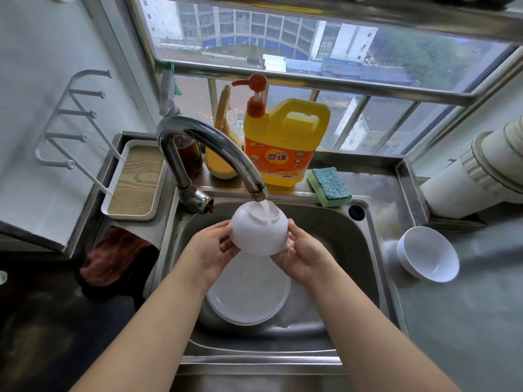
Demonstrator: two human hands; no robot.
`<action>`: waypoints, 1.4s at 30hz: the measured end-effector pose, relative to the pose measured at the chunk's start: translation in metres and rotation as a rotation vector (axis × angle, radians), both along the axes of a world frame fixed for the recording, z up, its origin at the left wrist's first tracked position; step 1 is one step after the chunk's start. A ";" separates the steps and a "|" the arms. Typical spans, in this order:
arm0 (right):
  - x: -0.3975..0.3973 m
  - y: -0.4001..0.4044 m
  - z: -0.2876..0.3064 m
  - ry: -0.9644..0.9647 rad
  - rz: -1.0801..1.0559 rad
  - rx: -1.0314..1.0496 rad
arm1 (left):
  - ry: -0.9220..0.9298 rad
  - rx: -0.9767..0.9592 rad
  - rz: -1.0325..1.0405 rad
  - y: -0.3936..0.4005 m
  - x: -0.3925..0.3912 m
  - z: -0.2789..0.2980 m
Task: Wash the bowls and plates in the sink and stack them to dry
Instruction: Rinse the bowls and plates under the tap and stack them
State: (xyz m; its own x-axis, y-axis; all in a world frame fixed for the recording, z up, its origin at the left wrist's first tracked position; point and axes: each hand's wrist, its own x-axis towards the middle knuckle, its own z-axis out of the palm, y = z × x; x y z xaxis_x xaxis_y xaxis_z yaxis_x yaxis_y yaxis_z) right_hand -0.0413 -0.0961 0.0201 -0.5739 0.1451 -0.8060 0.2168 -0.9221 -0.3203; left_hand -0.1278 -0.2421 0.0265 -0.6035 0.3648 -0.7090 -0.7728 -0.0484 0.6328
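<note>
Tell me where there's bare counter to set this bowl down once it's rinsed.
Bare steel counter lies right of the sink, in front of the white bowl already there. The back ledge is crowded: detergent jug, sponge. Left has a tray and cloth.

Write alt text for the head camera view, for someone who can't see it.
Two hands, left hand and right hand, hold an upturned white bowl under the running faucet above the sink. A white plate lies below; another white bowl sits on the counter at right.
</note>
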 end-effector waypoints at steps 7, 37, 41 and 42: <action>0.015 -0.013 -0.009 0.078 0.357 0.660 | -0.045 -0.073 -0.160 -0.008 0.021 -0.008; 0.052 -0.019 0.000 -0.002 0.212 0.592 | 0.032 0.044 -0.044 0.016 0.065 -0.018; 0.051 -0.004 0.003 -0.136 0.350 0.650 | 0.064 -0.091 -0.125 0.012 0.052 -0.018; 0.051 0.001 0.003 -0.152 0.390 0.650 | 0.074 -0.118 -0.151 0.010 0.048 -0.018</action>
